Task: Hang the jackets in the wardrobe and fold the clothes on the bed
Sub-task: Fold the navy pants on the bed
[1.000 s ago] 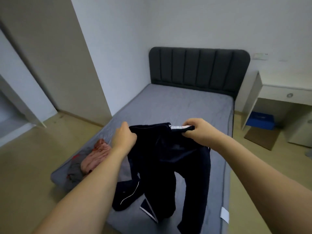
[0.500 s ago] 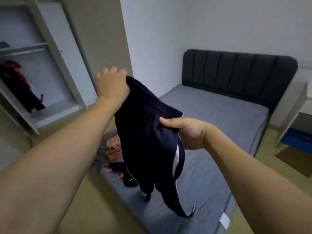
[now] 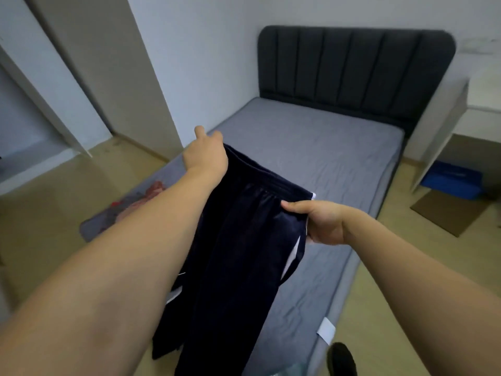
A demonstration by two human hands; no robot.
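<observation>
Dark navy track pants (image 3: pixel 238 245) with a white side stripe hang in front of me above the grey bed (image 3: pixel 311 147). My left hand (image 3: pixel 207 154) grips the far end of their waistband. Nearer to me, my right hand (image 3: pixel 321 223) pinches the other end of the waistband, thumb on top. The legs hang down over the foot of the mattress. A pink and red heap of clothes (image 3: pixel 141 202) lies on the bed's left corner, partly hidden behind my left forearm.
A dark padded headboard (image 3: pixel 355 69) stands at the far end. The wardrobe's open white door (image 3: pixel 46 104) is at the left. A white desk (image 3: pixel 477 115) with a blue box (image 3: pixel 455 180) under it stands at the right. A dark shoe (image 3: pixel 343 359) shows at the bottom.
My left hand has come down from head height and moved forward with the waistband. The pants now stretch out lower over the bed. The view has swung right, away from the wardrobe.
</observation>
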